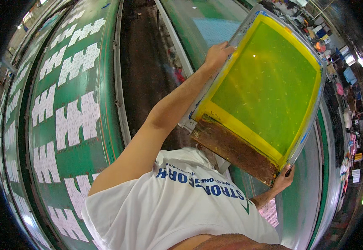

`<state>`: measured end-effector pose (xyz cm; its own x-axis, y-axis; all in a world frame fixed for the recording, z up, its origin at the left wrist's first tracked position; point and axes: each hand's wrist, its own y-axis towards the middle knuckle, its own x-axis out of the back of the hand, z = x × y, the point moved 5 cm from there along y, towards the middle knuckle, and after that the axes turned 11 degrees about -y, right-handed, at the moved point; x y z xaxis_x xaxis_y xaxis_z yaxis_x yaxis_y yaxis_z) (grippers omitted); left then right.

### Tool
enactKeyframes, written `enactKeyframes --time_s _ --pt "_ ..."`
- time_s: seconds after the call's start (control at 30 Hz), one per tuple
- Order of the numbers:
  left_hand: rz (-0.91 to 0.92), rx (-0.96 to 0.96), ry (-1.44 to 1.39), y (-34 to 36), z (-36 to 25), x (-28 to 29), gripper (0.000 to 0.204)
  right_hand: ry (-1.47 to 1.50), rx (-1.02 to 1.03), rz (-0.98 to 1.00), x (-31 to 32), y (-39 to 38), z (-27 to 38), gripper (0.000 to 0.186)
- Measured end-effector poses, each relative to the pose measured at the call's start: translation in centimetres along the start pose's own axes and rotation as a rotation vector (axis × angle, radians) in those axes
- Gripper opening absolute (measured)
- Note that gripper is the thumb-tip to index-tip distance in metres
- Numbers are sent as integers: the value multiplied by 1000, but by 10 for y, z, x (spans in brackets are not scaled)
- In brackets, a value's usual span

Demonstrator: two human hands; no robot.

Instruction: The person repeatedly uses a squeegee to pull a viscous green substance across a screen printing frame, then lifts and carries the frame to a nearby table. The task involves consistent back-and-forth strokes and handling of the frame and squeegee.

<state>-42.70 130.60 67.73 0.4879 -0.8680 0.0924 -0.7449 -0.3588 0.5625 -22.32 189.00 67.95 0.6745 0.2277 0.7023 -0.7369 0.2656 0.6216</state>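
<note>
A screen printing frame (pixel 269 83) with yellow-green mesh and a metal rim is held up in front of me, tilted. A brown, stained strip (pixel 231 152) runs along its near end. My left hand (pixel 220 55) is closed on the frame's left rim, toward the far end, with that arm stretched out. My right hand (pixel 283 181) grips the near right corner, its fingers partly hidden by the rim. Below the frame lies a long green printing table (pixel 177 16), with a pale blue patch (pixel 217 31) near its far part.
Another long green table (pixel 77 154) on the left carries rows of pale pink cut fabric pieces (pixel 77 121). A dark aisle (pixel 142 62) with metal rails separates the tables. Pink fabric (pixel 269 212) shows beside my right forearm. Assorted clutter (pixel 348 83) lines the far right.
</note>
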Motion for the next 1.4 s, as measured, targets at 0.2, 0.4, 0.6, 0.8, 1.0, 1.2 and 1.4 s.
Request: enactKeyframes --time_s 0.2,0.4,0.6,0.8,1.0,1.2,1.4 --pt "33 166 -193 71 74 37 81 -41 -24 48 -54 25 85 69" --pt "13 313 -228 141 157 75 85 -150 25 49 -140 69 156 73" --pt "65 296 -248 244 230 126 84 -141 -47 115 -236 114 259 67" --pt "38 333 -235 354 313 192 84 -107 20 96 -320 150 380 62" --pt "36 245 -343 456 415 257 85 -50 -109 82 -409 144 511 58" --pt "-10 184 -302 584 504 370 87 -29 -104 37 -520 147 675 57" --pt "-17 265 -322 683 571 460 91 46 -90 76 -602 184 794 63"
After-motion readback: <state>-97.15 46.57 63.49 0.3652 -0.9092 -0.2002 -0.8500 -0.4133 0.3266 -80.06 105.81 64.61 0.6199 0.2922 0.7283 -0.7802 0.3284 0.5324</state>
